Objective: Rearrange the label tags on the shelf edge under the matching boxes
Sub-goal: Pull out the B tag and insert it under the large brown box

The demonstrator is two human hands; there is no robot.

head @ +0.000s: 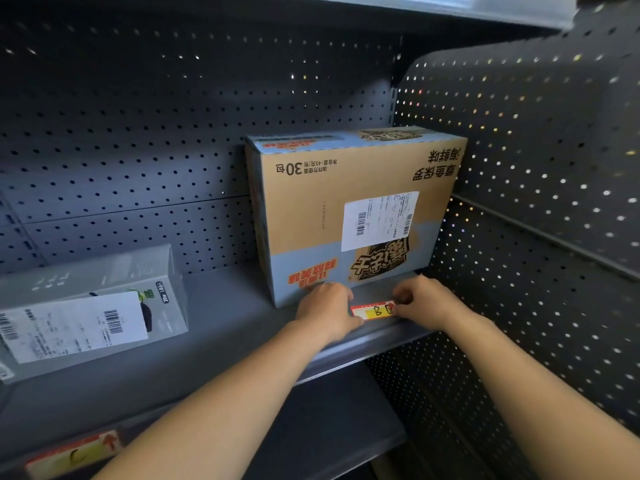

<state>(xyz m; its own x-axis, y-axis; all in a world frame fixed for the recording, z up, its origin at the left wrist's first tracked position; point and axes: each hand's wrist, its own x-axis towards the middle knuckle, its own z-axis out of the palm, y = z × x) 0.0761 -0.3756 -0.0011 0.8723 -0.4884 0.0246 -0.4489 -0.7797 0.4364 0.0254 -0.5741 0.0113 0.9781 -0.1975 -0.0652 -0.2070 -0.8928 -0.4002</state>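
Dark grey perforated panels point(138, 140) form the back and right side of a metal shelving unit, and a grey shelf point(221, 327) runs across the middle of the view with another shelf level visible below it. Toward the right end of the shelf stands a large cardboard box point(353, 209), brown and pale blue, its printing upside down and a white shipping sticker on its front face. Near the left end lies a smaller grey box point(93, 306), tilted, with a white barcode sticker on its front.

Both bare forearms reach in from the bottom of the view to the shelf's front edge just below the large cardboard box. Between the hands sits a red and yellow label tag point(373, 311) with a handwritten "B" on it, lying along the front edge under that box. The left hand point(327, 311) is curled with its fingers pinching the tag's left end, and a ring shows on one finger. The right hand point(424, 303) is curled over the tag's right end, fingertips closed on it.

A second red and yellow label tag point(74, 453) sits on the front edge near the shelf's left corner, blurred, its marking unreadable.
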